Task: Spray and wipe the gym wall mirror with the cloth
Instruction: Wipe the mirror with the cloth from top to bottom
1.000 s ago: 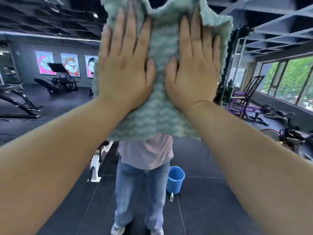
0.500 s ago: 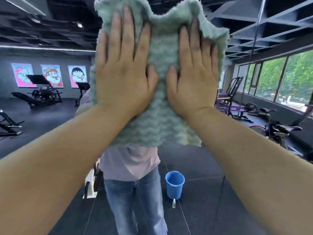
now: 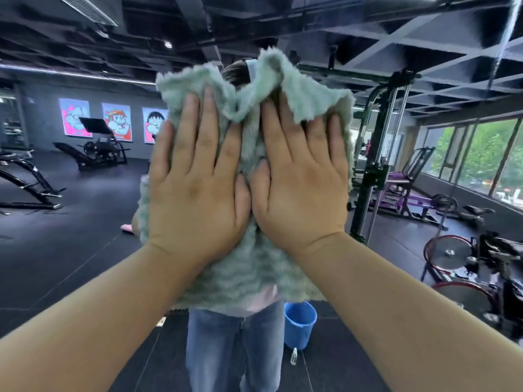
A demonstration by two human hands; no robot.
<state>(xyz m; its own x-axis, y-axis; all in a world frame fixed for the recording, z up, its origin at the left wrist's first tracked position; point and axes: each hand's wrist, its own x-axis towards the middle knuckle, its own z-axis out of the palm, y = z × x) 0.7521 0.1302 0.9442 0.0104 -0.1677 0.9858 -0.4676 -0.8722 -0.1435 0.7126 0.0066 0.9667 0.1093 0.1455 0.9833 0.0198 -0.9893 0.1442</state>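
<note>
1 head-worn wide-angle view, square-on to the mirror (image 3: 70, 250) at close range.
The camera looks forward and slightly down along both forearms (image 3: 85, 321). The left hand (image 3: 195, 199) and right hand (image 3: 302, 199) sit near the lens at frame centre, flat on the cloth (image 3: 246, 267). The wearer's reflection (image 3: 235, 349) stands directly behind them, and the reflected gym (image 3: 93, 157) curves away at both edges.

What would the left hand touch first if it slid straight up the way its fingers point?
The left hand would likely meet only more cloth, up to its ruffled top edge, then bare mirror.
</note>
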